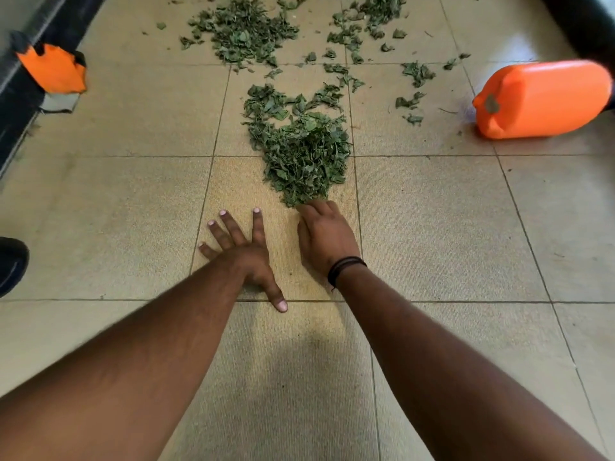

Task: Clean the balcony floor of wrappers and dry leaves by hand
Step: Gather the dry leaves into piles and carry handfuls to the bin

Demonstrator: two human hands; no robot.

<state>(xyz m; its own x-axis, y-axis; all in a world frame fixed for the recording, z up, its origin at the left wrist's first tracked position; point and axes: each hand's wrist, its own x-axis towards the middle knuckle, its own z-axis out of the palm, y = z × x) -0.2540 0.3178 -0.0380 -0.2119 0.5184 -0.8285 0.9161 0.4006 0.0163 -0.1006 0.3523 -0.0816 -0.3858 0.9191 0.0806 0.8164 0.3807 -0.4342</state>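
Leaves fill the middle of what we see from the head camera; the nearest heap of green leaves [304, 154] lies on the tiled floor [432, 227], broad at its far end and narrowing to a point toward us; our right hand [324, 236] rests at that near point, palm down, its fingertips pushed into the edge of the heap and hidden by the leaves, so we cannot tell whether they curl around any of them; a dark band [346, 266] circles the right wrist. Our left hand [244, 254] lies flat on the floor just beside the right one, apart from the heap; its fingers are straight and spread wide, the thumb pointing back toward us across a grout line, and it holds nothing. Farther away a second, looser pile of leaves [243, 31] spreads over the tiles, and scattered leaves [382, 54] trail off to the right of it, some lying singly, some in small clumps. An orange jerrycan [542, 99] lies on its side at the right, well apart from the heap, its capped end turned toward the leaves. At the left, against a dark wall base [20, 104], sits a crumpled orange wrapper [53, 69] with a grey piece under it; a dark shoe [11, 264] shows at the left edge.
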